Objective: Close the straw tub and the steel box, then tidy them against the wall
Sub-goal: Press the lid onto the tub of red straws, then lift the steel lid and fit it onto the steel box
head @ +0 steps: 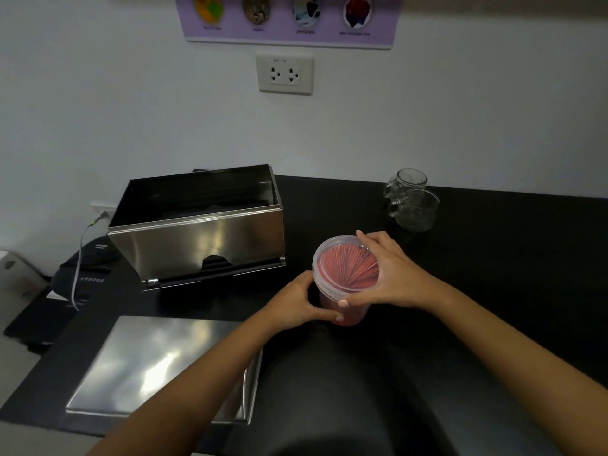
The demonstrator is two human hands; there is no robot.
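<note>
A clear plastic straw tub [342, 274] full of red straws stands on the black counter, its clear lid sitting on top. My left hand [301, 302] grips the tub's lower side. My right hand [388, 274] lies over the lid's right edge, fingers along the rim. The steel box [200, 238] stands open to the left of the tub, its inside dark. Its flat steel lid [158, 366] lies on the counter in front of it, under my left forearm.
Two glass mugs [413, 202] stand at the back right near the white wall [460, 126]. A wall socket [285, 75] sits above the counter. A white cable [79, 258] and dark items lie left of the box, past the counter's edge.
</note>
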